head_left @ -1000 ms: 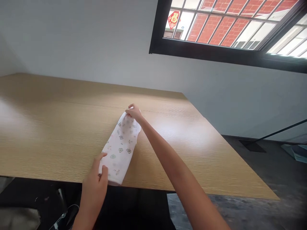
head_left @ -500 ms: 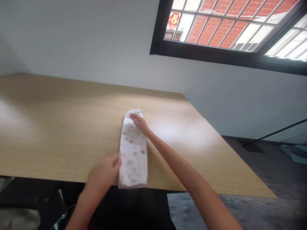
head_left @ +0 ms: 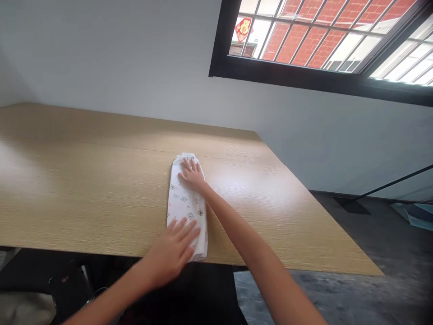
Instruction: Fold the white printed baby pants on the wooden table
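A folded white cloth garment (head_left: pixel 187 203) with small printed figures lies lengthwise on the wooden table (head_left: pixel 101 189). Its gathered, elastic-looking end points away from me, and the near end reaches the table's front edge. My right hand (head_left: pixel 191 175) rests flat on the far part, fingers spread. Over the near part is my left hand (head_left: pixel 174 246), its fingers stretched out and apart across the fabric, slightly blurred. Neither hand grips the cloth. The hands cover some of the print and the near left corner.
A grey wall (head_left: pixel 118 58) and a black-framed barred window (head_left: pixel 304 40) stand behind the table. To the right, a thin black pole (head_left: pixel 389 185) slants up from a base on the dark floor. A beige item (head_left: pixel 27 309) shows below the table at left.
My left hand has moved right from the garment's left edge onto its near part, and its fingers have opened. My right hand has turned from tilted to flat, fingers spreading.
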Demonstrator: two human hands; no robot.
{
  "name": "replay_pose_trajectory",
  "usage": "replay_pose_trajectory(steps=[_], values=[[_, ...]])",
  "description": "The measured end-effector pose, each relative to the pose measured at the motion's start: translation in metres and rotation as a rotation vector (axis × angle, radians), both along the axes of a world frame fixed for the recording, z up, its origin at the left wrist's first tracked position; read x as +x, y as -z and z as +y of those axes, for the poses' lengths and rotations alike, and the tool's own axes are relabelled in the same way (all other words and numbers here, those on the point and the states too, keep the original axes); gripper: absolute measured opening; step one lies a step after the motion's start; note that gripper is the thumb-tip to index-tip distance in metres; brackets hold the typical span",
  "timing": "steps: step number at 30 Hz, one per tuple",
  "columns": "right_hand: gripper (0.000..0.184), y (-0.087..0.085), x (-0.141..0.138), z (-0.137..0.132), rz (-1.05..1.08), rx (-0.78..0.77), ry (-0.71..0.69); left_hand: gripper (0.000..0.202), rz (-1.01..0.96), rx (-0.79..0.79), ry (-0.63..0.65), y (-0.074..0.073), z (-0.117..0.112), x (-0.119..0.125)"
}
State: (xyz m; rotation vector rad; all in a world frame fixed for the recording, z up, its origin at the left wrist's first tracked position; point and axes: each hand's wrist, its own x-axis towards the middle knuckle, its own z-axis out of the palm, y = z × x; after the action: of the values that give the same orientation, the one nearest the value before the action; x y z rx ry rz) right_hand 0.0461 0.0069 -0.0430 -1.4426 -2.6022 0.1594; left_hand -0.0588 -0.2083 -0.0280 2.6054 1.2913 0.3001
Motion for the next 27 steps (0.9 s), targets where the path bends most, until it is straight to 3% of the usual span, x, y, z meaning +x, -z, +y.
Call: replay_pose_trajectory(steps=[3,5,7,10,13,16,19,21,24,27], values=[[0.055,-0.007,-0.015,0.023,0.028,-0.054,0.109,0.06,-0.045,-0.05,0.045,0.0,-0.045,-0.006],[0.053,-0.015,-0.018,0.021,0.031,-0.086,0.078,0.058,-0.074,-0.034,0.05,0.002,-0.054,-0.012],[0.051,-0.025,-0.011,0.002,0.023,-0.116,-0.015,0.049,-0.113,0.017,0.059,0.006,-0.05,-0.017],[0.044,-0.036,0.017,-0.057,-0.001,-0.186,-0.217,0.041,-0.194,0.128,0.054,0.01,-0.037,-0.023],[0.058,-0.035,0.054,-0.131,0.035,-0.24,-0.497,0.026,-0.286,0.241,0.013,0.011,-0.029,-0.024],[0.065,-0.022,0.077,-0.186,0.144,-0.067,-0.579,0.019,-0.328,0.294,-0.02,0.007,-0.023,-0.022],[0.032,-0.014,0.08,-0.21,0.145,0.091,-0.558,0.021,-0.296,0.297,0.014,-0.005,-0.023,-0.02],[0.017,-0.019,0.076,-0.221,0.205,0.072,-0.542,0.019,-0.282,0.256,0.061,-0.02,-0.03,-0.021],[0.013,-0.042,0.071,-0.235,0.478,0.018,-0.514,0.013,-0.301,0.141,0.102,-0.048,-0.044,-0.026],[0.019,-0.068,0.065,-0.222,0.644,-0.034,-0.445,0.012,-0.328,0.106,-0.009,-0.073,-0.033,-0.033]])
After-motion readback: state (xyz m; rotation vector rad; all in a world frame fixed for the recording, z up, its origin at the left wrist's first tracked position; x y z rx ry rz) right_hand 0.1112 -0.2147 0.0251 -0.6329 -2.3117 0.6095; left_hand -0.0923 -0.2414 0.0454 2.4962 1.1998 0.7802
